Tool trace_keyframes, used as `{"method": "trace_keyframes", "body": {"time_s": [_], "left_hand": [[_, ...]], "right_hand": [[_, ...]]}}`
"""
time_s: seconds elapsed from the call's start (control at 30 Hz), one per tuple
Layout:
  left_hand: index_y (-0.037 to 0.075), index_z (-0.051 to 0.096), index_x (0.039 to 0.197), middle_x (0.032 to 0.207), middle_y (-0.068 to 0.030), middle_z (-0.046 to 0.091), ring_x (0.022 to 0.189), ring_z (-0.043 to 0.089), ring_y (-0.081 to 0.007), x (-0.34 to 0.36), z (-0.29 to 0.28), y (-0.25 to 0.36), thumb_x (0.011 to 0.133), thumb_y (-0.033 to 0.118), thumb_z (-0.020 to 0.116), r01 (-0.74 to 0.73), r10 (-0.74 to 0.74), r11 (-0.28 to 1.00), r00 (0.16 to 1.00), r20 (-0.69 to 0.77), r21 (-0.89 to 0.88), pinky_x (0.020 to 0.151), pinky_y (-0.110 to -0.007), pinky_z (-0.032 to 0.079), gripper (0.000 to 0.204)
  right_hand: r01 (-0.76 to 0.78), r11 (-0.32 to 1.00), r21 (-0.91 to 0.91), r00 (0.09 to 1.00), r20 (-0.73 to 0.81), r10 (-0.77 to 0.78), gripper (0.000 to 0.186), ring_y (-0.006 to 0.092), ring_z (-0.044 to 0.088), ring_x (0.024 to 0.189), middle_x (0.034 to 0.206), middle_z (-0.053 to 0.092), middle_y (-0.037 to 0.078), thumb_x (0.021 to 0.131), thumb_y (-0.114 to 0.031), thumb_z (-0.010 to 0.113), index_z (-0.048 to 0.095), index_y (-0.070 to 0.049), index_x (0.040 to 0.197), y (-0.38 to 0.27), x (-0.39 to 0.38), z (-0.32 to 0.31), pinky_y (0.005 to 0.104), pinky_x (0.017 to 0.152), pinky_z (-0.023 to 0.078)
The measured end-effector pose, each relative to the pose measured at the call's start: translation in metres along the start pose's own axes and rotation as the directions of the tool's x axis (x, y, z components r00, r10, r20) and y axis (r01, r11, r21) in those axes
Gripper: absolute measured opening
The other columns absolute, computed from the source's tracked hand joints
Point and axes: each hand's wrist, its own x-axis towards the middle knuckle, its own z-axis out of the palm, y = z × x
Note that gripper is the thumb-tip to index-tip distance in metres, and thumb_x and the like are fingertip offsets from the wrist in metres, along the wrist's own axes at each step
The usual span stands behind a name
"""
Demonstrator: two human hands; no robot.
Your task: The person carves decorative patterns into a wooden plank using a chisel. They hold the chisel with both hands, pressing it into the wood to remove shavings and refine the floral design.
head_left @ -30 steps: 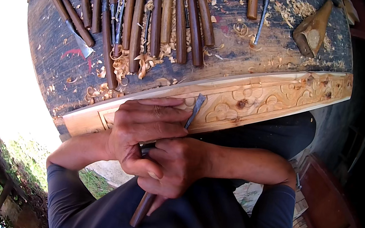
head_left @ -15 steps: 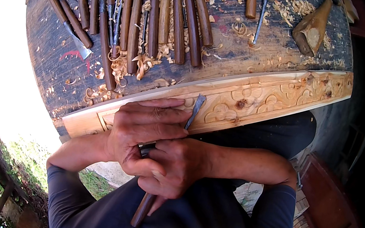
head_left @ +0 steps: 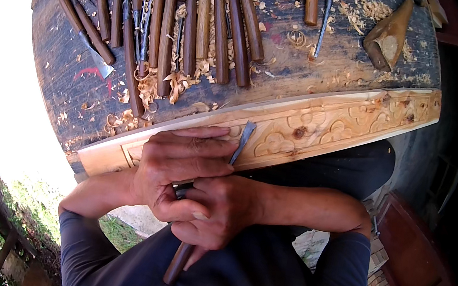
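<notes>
A carving chisel [head_left: 247, 135] slants across the near edge of a carved wooden board [head_left: 357, 118], its flat metal tip resting on the wood between raised flower and scroll shapes. My right hand [head_left: 217, 203] is closed round the tool; the dark wooden handle sticks out below it toward my body. My left hand [head_left: 179, 162] lies over the shaft just behind the blade, its fingers reaching along the board's face and its thumb over my right hand. Part of the shaft is hidden under both hands. Plain wood with a cut border line shows left of my left hand.
Behind the board, a worn wooden bench [head_left: 63, 100] carries several wood-handled chisels [head_left: 200, 20] side by side amid curled shavings [head_left: 175, 85]. A wooden mallet-like block [head_left: 388, 36] lies at the far right. My dark-clad leg [head_left: 338, 165] is under the board.
The bench, its tools and the board sit very slightly shifted left in the view. Both hands keep the same hold on the chisel, with its tip barely moved.
</notes>
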Motion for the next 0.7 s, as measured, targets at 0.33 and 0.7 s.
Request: {"method": "trace_keyframes", "body": {"time_s": [0.33,0.7], "left_hand": [[-0.009,0.075,0.126,0.104,-0.0249,0.082,0.095,0.083,-0.0381,0.002,0.011,0.003,0.109,0.044,0.058,0.029,-0.016,0.998,0.978,-0.208,0.059,0.086,-0.046,0.066,0.058],[-0.003,0.074,0.124,0.121,-0.0197,0.079,0.1,0.08,-0.0327,0.027,0.065,0.041,0.09,0.011,0.084,-0.21,0.274,0.873,0.958,-0.088,0.439,0.086,-0.04,0.066,0.038]], "right_hand": [[-0.125,0.962,-0.241,0.991,0.011,0.132,0.039,0.0206,0.064,0.068,0.074,0.058,0.005,0.088,-0.032,0.085,0.057,-0.01,0.073,-0.013,0.009,-0.015,0.0348,0.063,0.053],[-0.606,0.475,-0.638,0.792,-0.538,0.288,0.095,0.0305,0.072,0.067,0.084,0.074,0.022,0.114,-0.071,0.022,0.073,0.008,0.102,-0.049,-0.045,-0.198,0.0372,0.063,0.058]]}}
